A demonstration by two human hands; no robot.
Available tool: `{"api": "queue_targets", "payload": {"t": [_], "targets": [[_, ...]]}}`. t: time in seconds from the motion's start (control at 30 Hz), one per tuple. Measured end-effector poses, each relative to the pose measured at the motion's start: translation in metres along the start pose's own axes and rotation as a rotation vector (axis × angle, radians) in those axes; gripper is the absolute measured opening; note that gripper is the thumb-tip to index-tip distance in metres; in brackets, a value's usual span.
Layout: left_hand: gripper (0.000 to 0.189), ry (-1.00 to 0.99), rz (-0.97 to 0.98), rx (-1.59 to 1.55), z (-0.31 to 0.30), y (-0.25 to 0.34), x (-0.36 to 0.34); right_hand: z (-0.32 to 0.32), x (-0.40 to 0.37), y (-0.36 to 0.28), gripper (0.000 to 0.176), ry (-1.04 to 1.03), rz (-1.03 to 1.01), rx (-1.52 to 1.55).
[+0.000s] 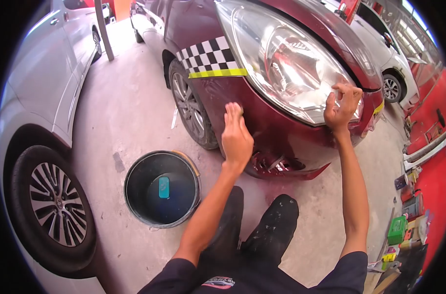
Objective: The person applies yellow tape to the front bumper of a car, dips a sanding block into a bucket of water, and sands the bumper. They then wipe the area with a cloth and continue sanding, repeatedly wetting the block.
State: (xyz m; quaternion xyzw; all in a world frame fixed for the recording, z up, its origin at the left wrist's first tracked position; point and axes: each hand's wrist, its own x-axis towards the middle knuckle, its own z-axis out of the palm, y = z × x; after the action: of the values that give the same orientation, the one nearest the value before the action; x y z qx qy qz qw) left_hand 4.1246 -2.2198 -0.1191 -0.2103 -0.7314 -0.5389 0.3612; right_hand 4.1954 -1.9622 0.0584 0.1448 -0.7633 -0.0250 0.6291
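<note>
A dark red car bumper fills the middle, below a large clear headlight. My left hand is at the bumper's left side, fingers stretched out and close together; no held object shows in it. Over the lower right of the headlight is my right hand, its fingers loosely bent and the thumb apart, with nothing visible between them. A black-and-white checkered strip edged with yellow tape runs along the fender beside the headlight.
On the floor at my left stands a black bucket holding a teal block. A silver vehicle is parked along the left side, its wheel close by. Bottles and boxes, including a green box, line the right wall.
</note>
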Motion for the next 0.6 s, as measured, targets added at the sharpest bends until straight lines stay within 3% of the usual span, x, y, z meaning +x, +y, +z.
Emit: {"api": "queue_targets", "payload": {"t": [0.07, 0.13, 0.2, 0.3, 0.33, 0.4, 0.5, 0.6], "targets": [[0.043, 0.05, 0.104, 0.079, 0.0, -0.011, 0.009, -0.001, -0.002, -0.005, 0.019, -0.005, 0.006, 0.014], [0.043, 0.052, -0.088, 0.066, -0.009, -0.013, 0.057, 0.0, -0.001, -0.002, 0.019, -0.013, 0.001, -0.002], [0.043, 0.06, -0.155, 0.098, -0.005, -0.019, 0.072, -0.001, -0.006, -0.001, 0.019, -0.029, 0.024, 0.004], [0.044, 0.076, 0.005, -0.045, 0.003, 0.014, 0.006, -0.002, -0.004, -0.002, 0.019, -0.012, 0.004, 0.003], [0.046, 0.031, -0.021, -0.024, 0.008, 0.018, -0.013, -0.001, 0.0, -0.001, 0.019, -0.001, -0.002, 0.009], [0.048, 0.054, 0.068, 0.036, 0.003, 0.006, 0.008, -0.002, -0.002, -0.003, 0.019, -0.009, -0.005, 0.031], [0.043, 0.132, -0.105, 0.111, 0.007, -0.004, 0.057, -0.003, -0.004, -0.003, 0.02, -0.021, -0.004, 0.019], [0.044, 0.154, -0.007, 0.106, 0.011, 0.021, 0.02, -0.001, -0.001, 0.0, 0.02, -0.003, -0.002, 0.021]]}}
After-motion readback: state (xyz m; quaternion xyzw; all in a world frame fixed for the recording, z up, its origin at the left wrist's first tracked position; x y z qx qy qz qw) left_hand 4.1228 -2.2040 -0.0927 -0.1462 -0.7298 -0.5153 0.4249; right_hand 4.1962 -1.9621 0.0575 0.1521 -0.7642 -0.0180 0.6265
